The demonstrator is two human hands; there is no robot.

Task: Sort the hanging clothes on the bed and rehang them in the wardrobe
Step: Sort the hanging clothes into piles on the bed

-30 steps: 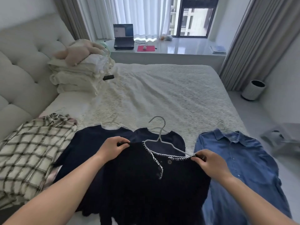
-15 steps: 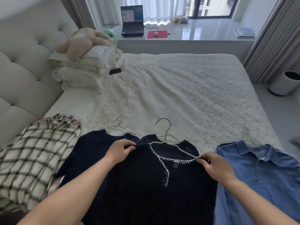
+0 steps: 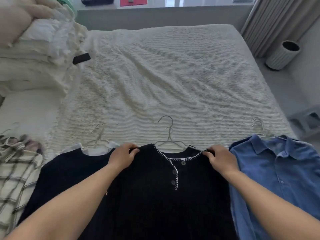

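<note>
Both my hands, left hand (image 3: 122, 157) and right hand (image 3: 220, 159), pinch the black cardigan's (image 3: 166, 196) shoulders with curled fingers (image 3: 133, 150) on the bed (image 3: 164, 80).

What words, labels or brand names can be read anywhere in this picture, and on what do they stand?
None can be read.
Laptop: a pale mark at its left end, too blurred to read.
Small black object beside the folded bedding: no legible marking.
Black cardigan, blue shirt, plaid shirt: no tag or print visible.

Cream ribbed bed (image 3: 173, 80), plaid shirt (image 3: 15, 172), dark cardigan (image 3: 155, 205), blue shirt (image 3: 280, 170), folded bedding (image 3: 34, 66)
</note>
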